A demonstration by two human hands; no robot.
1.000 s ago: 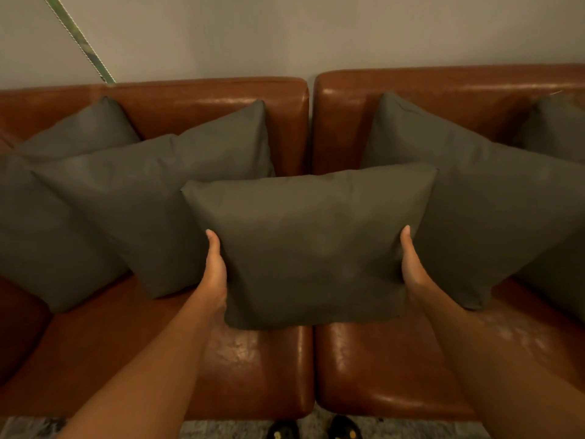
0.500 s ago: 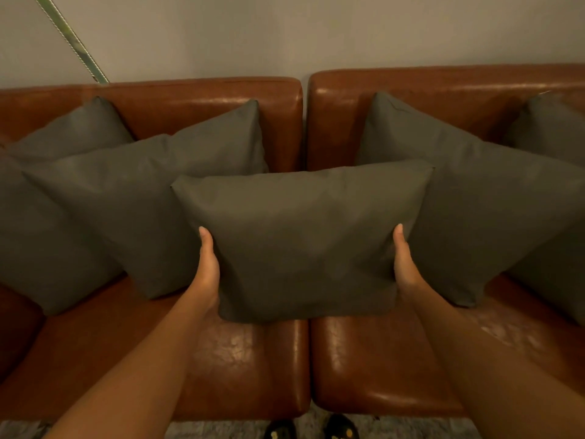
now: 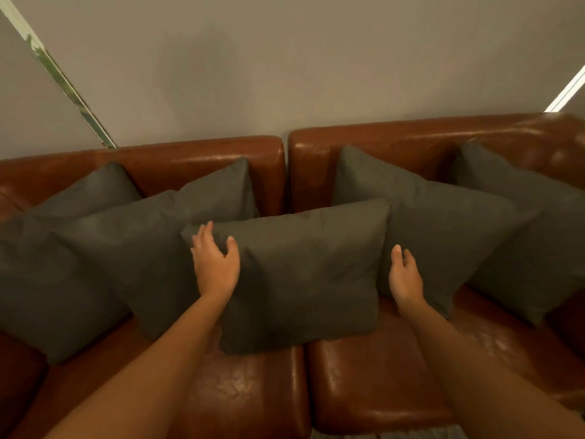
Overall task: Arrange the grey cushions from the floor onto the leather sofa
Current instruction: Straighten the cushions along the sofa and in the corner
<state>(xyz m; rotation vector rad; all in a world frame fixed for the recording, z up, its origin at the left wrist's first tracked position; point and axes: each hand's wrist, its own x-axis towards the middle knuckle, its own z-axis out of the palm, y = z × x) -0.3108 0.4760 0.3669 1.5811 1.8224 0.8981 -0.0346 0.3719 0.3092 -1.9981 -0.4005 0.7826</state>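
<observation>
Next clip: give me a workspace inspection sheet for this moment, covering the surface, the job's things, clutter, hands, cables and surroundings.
Surface: brown leather sofa, two seat sections, shiny, creased.
Job's things: five grey cushions along the backrest; the middle cushion stands over the seam between the seats, in front of its neighbours.
Clutter: nothing seen.
Hands: left hand open, fingers on the middle cushion's upper left corner; right hand open at its right edge, contact unclear.
Cables: nothing seen.
Surroundings: plain grey wall behind; pale strips at the upper left and upper right; a sliver of floor at the bottom edge.
</observation>
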